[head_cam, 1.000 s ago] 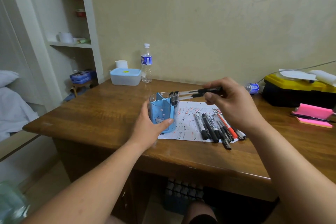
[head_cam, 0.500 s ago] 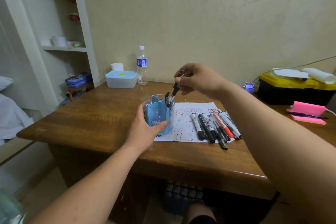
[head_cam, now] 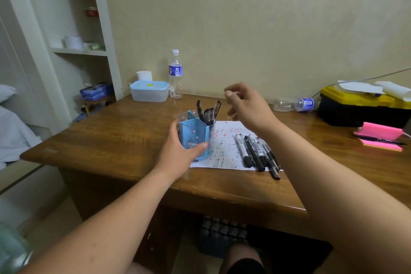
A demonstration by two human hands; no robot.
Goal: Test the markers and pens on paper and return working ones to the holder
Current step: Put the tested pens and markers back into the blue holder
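Far left of the frame, a clear plastic box with a pale blue lid point(head_cam: 149, 91) sits at the back of the brown wooden desk point(head_cam: 115, 140), with an upright clear water bottle point(head_cam: 175, 73) just beside it. Into the middle now: the left hand point(head_cam: 178, 153) is wrapped round the blue plastic pen holder point(head_cam: 195, 138), thumb across its front. The holder stands upright at the paper's left edge, and several black pens point(head_cam: 208, 114) poke up from its far right side. Just right of them the right hand point(head_cam: 249, 107) hovers above the desk, fingers loosely curled, nothing in them. Below its wrist lies the white sheet of paper point(head_cam: 224, 151), streaked with red and black strokes, with a row of black-capped markers point(head_cam: 251, 151) lying on its right part. Far right there's a yellow-and-black toolbox point(head_cam: 355, 107) and a pink sticky-note pad point(head_cam: 380, 138).
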